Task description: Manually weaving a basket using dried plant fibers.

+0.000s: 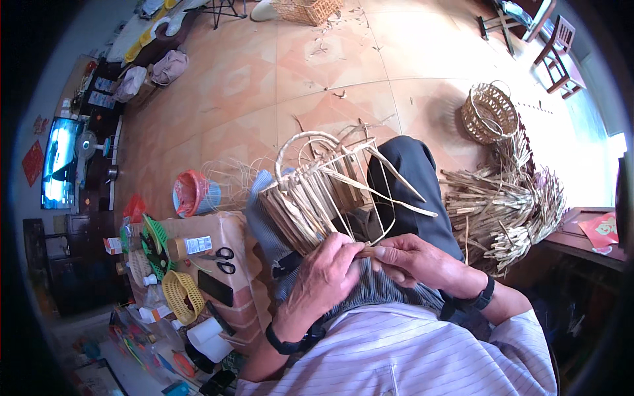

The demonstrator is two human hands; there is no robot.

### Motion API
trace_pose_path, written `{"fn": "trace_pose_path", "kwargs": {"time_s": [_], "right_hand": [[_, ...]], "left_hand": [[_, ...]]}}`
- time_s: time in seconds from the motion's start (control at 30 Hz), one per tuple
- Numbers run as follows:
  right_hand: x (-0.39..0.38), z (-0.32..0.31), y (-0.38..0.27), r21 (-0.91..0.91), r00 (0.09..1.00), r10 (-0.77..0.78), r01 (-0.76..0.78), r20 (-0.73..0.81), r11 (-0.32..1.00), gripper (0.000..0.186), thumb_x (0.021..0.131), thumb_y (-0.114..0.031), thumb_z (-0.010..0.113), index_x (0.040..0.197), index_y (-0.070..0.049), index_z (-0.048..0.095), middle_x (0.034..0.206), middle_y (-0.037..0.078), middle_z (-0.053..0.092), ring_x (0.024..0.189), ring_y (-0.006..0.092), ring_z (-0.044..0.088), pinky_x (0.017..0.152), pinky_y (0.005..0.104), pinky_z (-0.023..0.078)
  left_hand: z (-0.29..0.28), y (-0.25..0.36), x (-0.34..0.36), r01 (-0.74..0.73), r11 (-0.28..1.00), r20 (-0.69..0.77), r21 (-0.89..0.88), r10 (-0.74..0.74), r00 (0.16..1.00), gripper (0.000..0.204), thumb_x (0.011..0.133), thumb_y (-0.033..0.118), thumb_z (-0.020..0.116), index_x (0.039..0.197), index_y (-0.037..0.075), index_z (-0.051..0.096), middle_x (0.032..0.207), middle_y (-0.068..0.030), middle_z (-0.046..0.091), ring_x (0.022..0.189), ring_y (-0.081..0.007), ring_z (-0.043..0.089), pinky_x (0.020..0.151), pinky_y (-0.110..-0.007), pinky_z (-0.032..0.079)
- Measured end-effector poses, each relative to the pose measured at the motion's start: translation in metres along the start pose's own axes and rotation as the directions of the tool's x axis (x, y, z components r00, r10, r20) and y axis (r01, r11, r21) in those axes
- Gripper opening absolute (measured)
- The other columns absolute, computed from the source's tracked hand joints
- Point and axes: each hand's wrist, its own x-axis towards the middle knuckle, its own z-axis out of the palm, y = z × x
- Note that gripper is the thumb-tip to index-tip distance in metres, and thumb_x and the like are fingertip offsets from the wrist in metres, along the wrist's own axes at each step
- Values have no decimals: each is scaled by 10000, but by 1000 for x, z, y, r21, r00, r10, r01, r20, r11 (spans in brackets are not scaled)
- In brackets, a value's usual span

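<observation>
i count two hands, one left hand (323, 270) and one right hand (416, 263), with two dark wristbands (485, 294). woven baskets come to three: one lap basket (300, 214), one round basket (490, 119) on the right, one far basket (307, 12). over on the left i make it one yellow plastic basket (173, 294), one green plastic basket (155, 237), one pair of scissors (226, 267), one flat black slab (215, 288), one blue bucket (214, 196), one fan (86, 146) and one lit screen (61, 158).

The lap basket (300, 214) looks of rough, matt plant strips, the heap (512, 214) equally coarse; the floor (238, 109) glossy tile, the trousers (406, 168) matt cloth.
</observation>
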Motion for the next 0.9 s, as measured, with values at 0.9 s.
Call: {"fn": "trace_pose_path", "kwargs": {"time_s": [0.9], "right_hand": [[62, 20, -189, -726, 702, -267, 506, 661, -467, 187, 878, -141, 720, 1045, -68, 765, 821, 139, 731, 845, 362, 737, 706, 442, 585]], "left_hand": [[-67, -28, 63, 121, 978, -318, 169, -63, 946, 291, 942, 83, 723, 1217, 2, 677, 1243, -167, 648, 1172, -365, 645, 999, -428, 520]]}}
